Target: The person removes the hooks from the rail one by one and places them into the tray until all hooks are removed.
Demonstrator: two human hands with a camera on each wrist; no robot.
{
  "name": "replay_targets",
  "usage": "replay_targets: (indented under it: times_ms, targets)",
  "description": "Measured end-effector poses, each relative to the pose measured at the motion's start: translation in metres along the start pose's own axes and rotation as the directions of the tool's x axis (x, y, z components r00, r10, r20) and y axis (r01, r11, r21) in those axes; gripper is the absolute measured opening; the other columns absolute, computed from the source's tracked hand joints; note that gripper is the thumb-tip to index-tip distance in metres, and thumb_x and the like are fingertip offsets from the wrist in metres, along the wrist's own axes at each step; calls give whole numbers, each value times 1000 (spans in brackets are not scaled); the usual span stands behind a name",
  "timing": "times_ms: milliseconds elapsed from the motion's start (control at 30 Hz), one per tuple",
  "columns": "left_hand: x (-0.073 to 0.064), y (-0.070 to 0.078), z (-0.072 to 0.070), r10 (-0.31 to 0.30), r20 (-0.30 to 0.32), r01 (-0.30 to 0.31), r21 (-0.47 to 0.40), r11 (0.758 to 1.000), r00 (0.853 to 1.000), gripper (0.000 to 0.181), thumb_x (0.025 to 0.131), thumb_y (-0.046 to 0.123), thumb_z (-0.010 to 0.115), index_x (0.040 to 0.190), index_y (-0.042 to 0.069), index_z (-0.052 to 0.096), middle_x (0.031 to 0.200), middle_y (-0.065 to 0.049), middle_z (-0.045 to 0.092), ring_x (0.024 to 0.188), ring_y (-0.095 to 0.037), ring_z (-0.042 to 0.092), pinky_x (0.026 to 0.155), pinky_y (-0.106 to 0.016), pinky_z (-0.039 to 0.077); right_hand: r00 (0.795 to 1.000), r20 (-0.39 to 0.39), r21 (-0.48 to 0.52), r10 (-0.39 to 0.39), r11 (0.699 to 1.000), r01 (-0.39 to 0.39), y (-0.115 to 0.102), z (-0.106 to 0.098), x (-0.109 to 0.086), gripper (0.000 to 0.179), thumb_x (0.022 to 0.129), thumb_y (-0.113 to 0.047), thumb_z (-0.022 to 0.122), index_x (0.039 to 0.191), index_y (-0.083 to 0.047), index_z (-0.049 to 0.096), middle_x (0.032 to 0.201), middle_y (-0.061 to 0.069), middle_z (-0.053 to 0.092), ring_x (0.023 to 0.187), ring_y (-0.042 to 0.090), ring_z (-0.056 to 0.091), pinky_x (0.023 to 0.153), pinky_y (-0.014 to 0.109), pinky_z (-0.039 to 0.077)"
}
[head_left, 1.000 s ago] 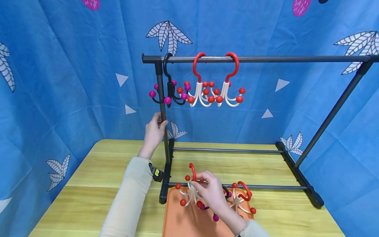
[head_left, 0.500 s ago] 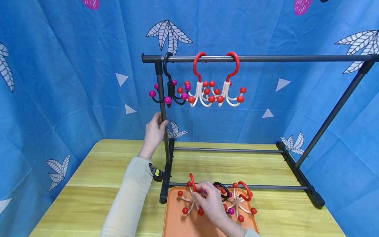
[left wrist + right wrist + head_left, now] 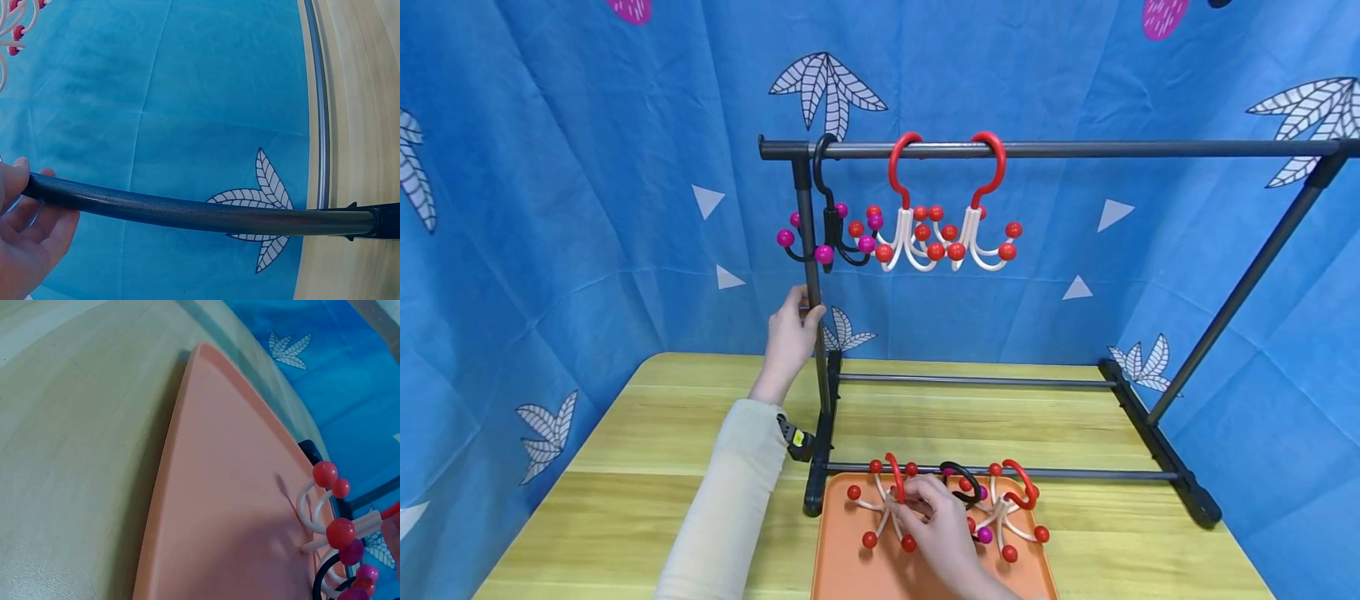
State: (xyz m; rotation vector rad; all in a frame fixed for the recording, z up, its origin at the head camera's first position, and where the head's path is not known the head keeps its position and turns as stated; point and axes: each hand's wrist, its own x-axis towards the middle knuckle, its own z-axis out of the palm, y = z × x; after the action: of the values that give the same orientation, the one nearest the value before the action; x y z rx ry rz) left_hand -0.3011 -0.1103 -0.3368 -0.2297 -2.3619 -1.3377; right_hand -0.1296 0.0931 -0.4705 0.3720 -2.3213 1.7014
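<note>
Blue curtain (image 3: 625,208) behind, wood-grain surface (image 3: 625,517) below. Rack (image 3: 1237,292) stands on the surface, orange tray (image 3: 850,575) at its near side. White hanger (image 3: 889,502) with red hook is in the tray, left of centre toward the far edge; right hand (image 3: 936,517) has its fingers pinched on it near the hook base. Left hand (image 3: 793,321) has its fingers wrapped round the left post (image 3: 187,212), below the rail (image 3: 1112,149).

Risks, my call: splayed arms could catch the black hanger (image 3: 976,485) and drag it along, as their balls sit close in the right wrist view. Small pinch, so it may swivel or slip. A careless tug on the post could rock the rack and swing what hangs there.

Around: black hanger just right, partly hidden by the right hand; second white hanger (image 3: 1000,507) farther right, crowding it. Low bar (image 3: 1097,473) runs along the tray's far edge, likely obstacle for a straight push forward. On the rail: hung black hanger (image 3: 830,225) beside the post, then two hung white hangers (image 3: 904,229), close together.
</note>
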Motion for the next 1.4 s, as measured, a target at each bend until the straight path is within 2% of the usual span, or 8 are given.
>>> replay_targets:
  times_ms: [267,367,467,633,833,933,1167,1400]
  targets:
    - [0,-1,0,-4,3,4,-4,1000,1000,25,93,17,52,116,7,49,103,-11,59,99,-28,59,81,-42,49,997,29,43,75,996,-76,-9,-13,4,26,80,-16,70,103,-10,60,104,6,59,93,22,63,82,25,51]
    - [1,-1,-1,4,0,-4,-6,1000,1000,25,93,17,52,116,7,50,102,-11,59,98,-27,59,80,-42,50,999,-8,73,39,997,-39,-36,-26,15,26,83,-17,67,107,-12,58,107,4,59,95,21,63,82,27,51]
    - [3,0,-2,8,-4,-8,0,1000,1000,25,93,18,52,116,7,50,103,-10,59,98,-27,59,80,-42,50,991,-41,-10,-126,992,125,-56,-43,36,22,85,-13,64,106,-12,58,105,2,59,93,16,63,81,25,51]
    - [1,1,-1,1,1,-1,7,1000,1000,24,94,17,51,116,8,49,103,-11,59,99,-28,59,81,-42,49,910,-99,-218,-402,901,374,-67,-73,75,10,84,-8,64,94,-9,63,88,0,62,78,6,59,70,17,49]
    - [1,1,0,-4,5,4,13,1000,1000,25,94,17,51,117,8,49,103,-11,59,100,-28,59,81,-43,49,832,-191,-342,-522,829,442,-94,-109,119,3,84,-9,64,86,-7,66,78,0,63,67,3,53,61,14,44]
    - [2,2,0,2,2,-2,5,1000,1000,24,94,18,51,116,8,49,104,-11,59,100,-28,59,81,-43,49,809,-222,-386,-544,811,439,-111,-125,137,9,86,-14,63,87,-6,66,79,3,63,68,2,52,61,14,42]
    - [1,0,0,-10,4,10,10,1000,1000,24,93,17,51,116,9,49,103,-10,59,100,-28,60,80,-43,49,860,-274,-343,-430,879,330,-145,-146,166,26,87,-28,61,99,-5,63,91,5,64,75,4,55,66,15,43]
    - [-1,-2,2,-3,2,3,11,1000,1000,24,93,18,52,115,8,50,104,-11,60,99,-28,60,80,-43,49,888,-313,-310,-338,920,241,-168,-157,191,37,86,-34,61,114,-9,59,109,5,62,95,10,58,82,20,46]
